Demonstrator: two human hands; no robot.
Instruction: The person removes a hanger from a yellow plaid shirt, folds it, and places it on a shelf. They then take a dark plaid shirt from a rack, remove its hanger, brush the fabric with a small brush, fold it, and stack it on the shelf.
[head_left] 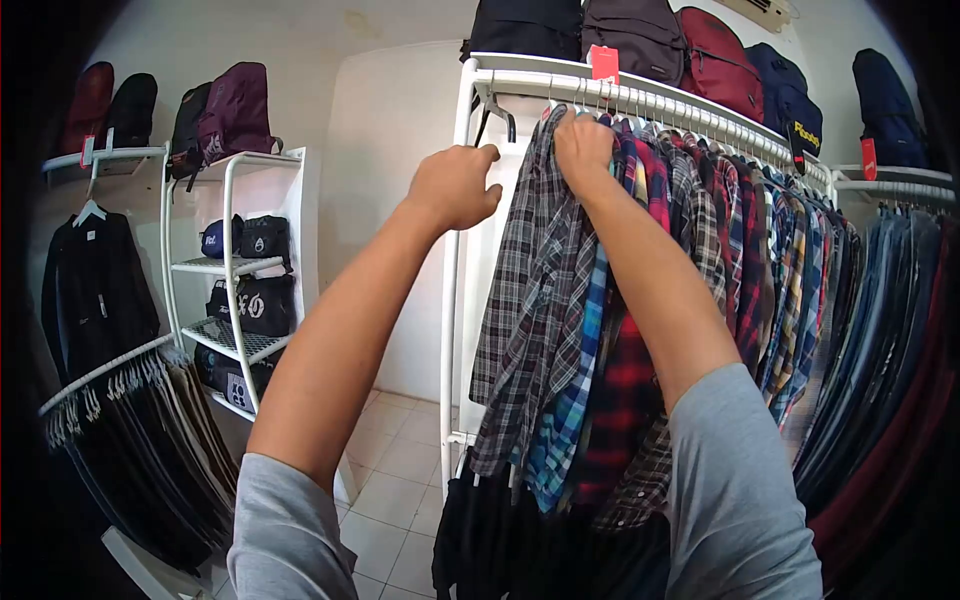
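A grey plaid shirt (520, 290) hangs at the left end of a white clothes rack (463, 130). My right hand (583, 150) is closed at the top of the shirts, by the grey shirt's collar; what its fingers grip is hidden. My left hand (457, 187) is raised in front of the rack's left post, thumb and index finger apart, holding nothing. Just right of it, a dark empty hanger (510, 125) hangs from the rack. Beside the grey shirt hang a blue checked shirt (570, 430) and a red and black one (625, 400).
Backpacks (632, 40) stand on the rack's top shelf. More plaid shirts (745, 240) and jeans (880, 310) hang at the right. On the left are a shelf unit with bags (255, 300), a black jacket (98, 290) and hanging trousers (150, 440). Floor tiles (385, 530) show between.
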